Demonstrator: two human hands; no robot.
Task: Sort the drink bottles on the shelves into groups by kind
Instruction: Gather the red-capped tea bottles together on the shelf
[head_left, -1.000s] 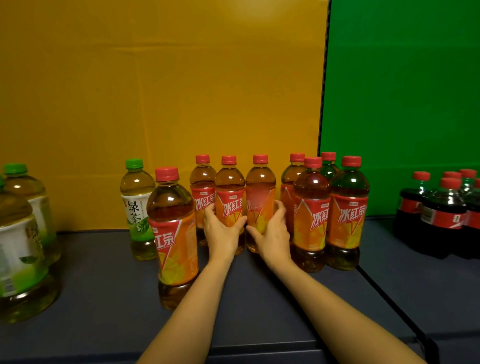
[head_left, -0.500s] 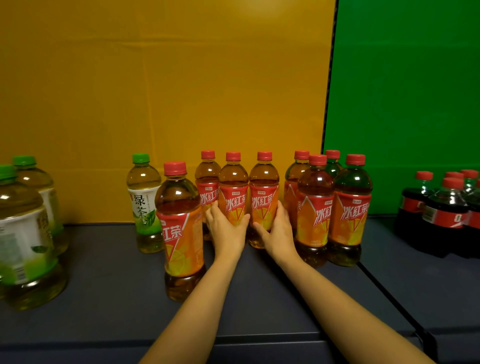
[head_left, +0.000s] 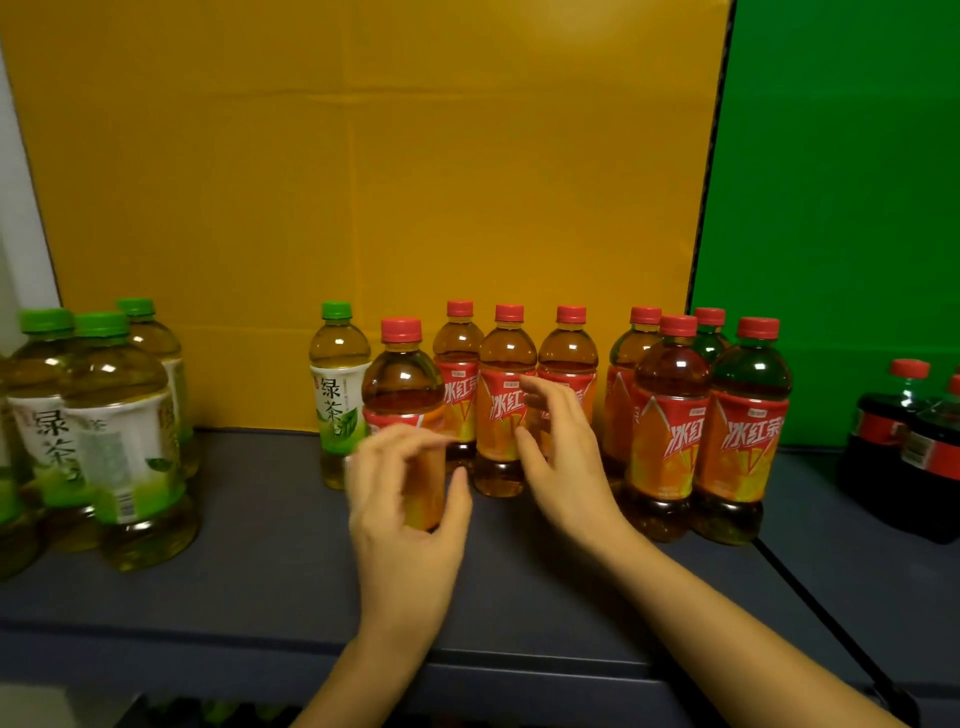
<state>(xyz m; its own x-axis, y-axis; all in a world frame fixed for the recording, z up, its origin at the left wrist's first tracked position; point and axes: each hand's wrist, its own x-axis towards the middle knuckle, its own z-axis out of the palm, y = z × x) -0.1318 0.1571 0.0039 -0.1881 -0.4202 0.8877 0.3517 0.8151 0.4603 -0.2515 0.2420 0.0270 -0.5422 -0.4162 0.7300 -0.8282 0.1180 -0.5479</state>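
Several red-capped iced black tea bottles stand on the dark shelf (head_left: 249, 551). One stands forward (head_left: 402, 374), three line up behind it (head_left: 506, 421), and more cluster to the right (head_left: 670, 436). A small green tea bottle (head_left: 337, 395) stands just left of the forward one. My left hand (head_left: 405, 519) hovers blurred in front of the forward bottle, fingers curved with the label showing between fingers and thumb; contact is unclear. My right hand (head_left: 563, 462) is spread in front of the middle row and holds nothing.
Large green tea bottles (head_left: 119, 441) stand grouped at the far left. Dark cola bottles (head_left: 893, 431) sit at the right past a black divider line (head_left: 810, 597). A yellow panel (head_left: 363, 182) backs the shelf, with a green panel (head_left: 841, 208) to its right.
Both hands have come off the two middle bottles they held. My left hand has moved left and down to the forward bottle; my right hand has drawn back with fingers spread.
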